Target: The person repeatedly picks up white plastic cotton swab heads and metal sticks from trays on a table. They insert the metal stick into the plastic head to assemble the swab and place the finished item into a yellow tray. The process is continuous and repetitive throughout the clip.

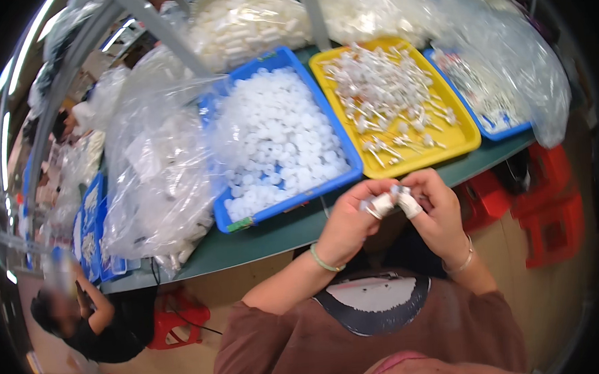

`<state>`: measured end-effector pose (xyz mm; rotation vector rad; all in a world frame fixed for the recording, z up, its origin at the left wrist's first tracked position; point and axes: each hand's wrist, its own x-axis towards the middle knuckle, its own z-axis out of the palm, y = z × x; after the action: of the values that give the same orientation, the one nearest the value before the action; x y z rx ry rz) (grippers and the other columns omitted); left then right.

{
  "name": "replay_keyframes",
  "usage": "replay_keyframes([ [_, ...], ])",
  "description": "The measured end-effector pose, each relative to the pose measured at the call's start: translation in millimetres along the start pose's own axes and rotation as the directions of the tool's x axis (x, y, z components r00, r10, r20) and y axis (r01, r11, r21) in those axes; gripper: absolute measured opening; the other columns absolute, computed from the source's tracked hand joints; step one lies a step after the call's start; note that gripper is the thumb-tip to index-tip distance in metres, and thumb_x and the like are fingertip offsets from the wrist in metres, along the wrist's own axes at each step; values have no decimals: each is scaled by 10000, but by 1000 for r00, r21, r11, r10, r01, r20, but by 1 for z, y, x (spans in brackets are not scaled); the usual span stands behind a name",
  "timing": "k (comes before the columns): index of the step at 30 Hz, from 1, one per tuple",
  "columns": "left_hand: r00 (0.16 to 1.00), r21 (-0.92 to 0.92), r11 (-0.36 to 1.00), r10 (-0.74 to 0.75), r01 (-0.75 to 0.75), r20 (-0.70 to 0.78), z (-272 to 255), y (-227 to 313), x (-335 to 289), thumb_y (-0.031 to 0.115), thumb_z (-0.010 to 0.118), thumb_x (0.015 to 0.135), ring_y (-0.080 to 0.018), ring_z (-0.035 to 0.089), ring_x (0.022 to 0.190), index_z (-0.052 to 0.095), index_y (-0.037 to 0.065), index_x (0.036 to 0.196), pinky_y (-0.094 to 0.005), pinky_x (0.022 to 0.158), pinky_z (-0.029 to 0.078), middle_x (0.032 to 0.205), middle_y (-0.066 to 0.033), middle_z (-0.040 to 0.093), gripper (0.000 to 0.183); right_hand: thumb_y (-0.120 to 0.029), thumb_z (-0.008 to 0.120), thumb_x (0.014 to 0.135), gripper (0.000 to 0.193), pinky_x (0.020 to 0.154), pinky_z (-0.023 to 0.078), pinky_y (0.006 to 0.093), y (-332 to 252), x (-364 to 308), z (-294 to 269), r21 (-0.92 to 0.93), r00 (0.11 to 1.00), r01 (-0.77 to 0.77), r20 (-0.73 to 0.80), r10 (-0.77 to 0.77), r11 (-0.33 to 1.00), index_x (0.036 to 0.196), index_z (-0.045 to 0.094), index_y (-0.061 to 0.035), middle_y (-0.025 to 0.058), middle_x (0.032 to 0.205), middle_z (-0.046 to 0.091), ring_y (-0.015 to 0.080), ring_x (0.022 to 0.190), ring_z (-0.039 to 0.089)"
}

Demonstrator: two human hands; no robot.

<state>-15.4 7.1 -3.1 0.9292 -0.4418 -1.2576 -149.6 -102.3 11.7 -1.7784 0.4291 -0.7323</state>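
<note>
My left hand (347, 226) and my right hand (443, 215) meet in front of my chest, just past the table's near edge. The fingers of both are closed in a pinch, and white wraps (381, 206) appear to cover the thumbs. Between the fingertips is a small pale part (398, 190), too small and blurred to name. Closest to the hands are a yellow tray (440, 154) of small white stemmed pieces (382, 88) and a blue tray (293, 199) heaped with small round white plastic pieces (279, 130).
Clear plastic bags (156, 174) bulge at the left and along the back of the green table (255, 247). Another blue tray (510, 132) sits at the right, partly under plastic. Red stools (550, 221) stand to the right. A person (120, 325) sits at the lower left.
</note>
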Motion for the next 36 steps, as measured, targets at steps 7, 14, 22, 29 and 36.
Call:
replay_keyframes([
  [7,961,321,907,244,-273,128,-13,-5,8,128,687,863,-77,566,931,638,33,1119,-233,842,456,1007,-10,611,277,-66,541,924,86,642,398,184,10,5,-15,364,938,-306,272,213,880,985,534,-5,-3,795,579,23,718,495],
  [14,957,280,917,256,-285,135,-14,-4,5,144,723,833,-85,575,924,682,37,1050,-234,818,457,1003,-18,619,245,-55,525,928,36,607,417,190,-9,-2,-6,75,989,20,145,-30,997,914,519,-23,16,776,586,52,666,516],
  [22,971,206,950,218,-233,94,-18,-1,4,136,729,829,-77,592,923,679,35,1051,-231,816,482,994,-16,656,249,7,550,882,75,545,443,333,-21,5,10,-345,950,307,169,-263,887,915,488,-18,107,761,566,213,607,548],
  [29,974,177,958,225,-228,32,-13,-6,9,107,696,847,-51,577,800,633,56,1022,-188,650,461,994,-13,645,192,-38,602,821,257,733,440,424,-13,14,-9,-448,876,481,262,-404,753,1056,499,-22,173,894,546,361,838,548],
  [36,982,132,974,176,-183,66,-11,-3,6,106,642,884,1,417,543,574,59,1082,-139,435,303,990,-43,630,214,-113,599,809,220,843,470,405,44,66,-194,-832,891,-52,-288,-350,552,991,622,9,197,970,639,356,934,608],
])
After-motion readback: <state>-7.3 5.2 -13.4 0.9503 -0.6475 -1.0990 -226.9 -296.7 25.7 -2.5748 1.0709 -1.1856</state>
